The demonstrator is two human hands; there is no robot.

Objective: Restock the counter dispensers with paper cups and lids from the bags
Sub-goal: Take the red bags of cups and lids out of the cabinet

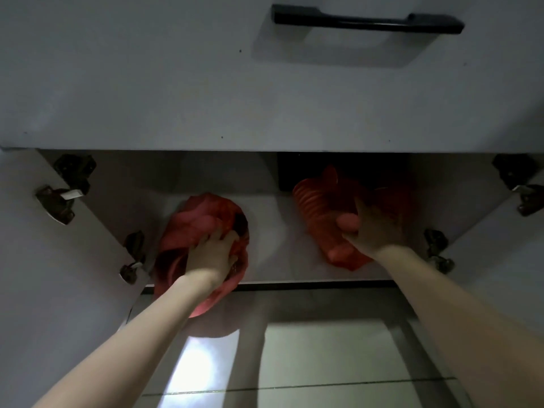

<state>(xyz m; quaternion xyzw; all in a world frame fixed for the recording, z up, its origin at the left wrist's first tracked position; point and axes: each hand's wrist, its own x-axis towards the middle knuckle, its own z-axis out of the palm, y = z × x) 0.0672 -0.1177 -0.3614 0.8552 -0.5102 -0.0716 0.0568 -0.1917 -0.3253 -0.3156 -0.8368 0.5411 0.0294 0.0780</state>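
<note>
Left bag [203, 219]: red, at 7 o'clock on the cabinet shelf [273, 231], hanging over the front edge.
Left hand [210, 254]: fingers curled into the soft plastic, gripping it.
Right bag [323, 207]: at 2 o'clock, ribbed stack showing through.
Right hand [371, 228]: wrapped round the stack through the film.
Handling: probably light; thin, slippery film; stack crushable, best clasped mid-length.

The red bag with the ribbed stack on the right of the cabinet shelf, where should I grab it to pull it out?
Grip the near end of the right red bag from the open front, wrapping fingers round the ribbed stack, roughly where the right hand holds it now. The stack lies on its side, running back into the cabinet, so it probably slides straight out toward you.
</note>
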